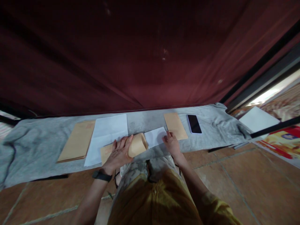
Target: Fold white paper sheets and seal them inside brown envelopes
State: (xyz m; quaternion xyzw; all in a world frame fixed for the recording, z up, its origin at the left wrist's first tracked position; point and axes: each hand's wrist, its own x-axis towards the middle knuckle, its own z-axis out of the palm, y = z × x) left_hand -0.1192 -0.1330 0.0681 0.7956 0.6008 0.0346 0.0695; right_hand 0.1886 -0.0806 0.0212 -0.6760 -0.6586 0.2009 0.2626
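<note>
Envelope stack left of the open envelope, white sheet partly under its left part. Left hand spread flat on that envelope; white slip at its right-hand mouth, far end pinched by right hand; loose envelope, then phone, farther right.

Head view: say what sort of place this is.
Possibly a makeshift workspace in a home, though the view cannot settle it: kraft envelopes on a gray cloth, dark red fabric behind, and brown floor tiles below.
</note>
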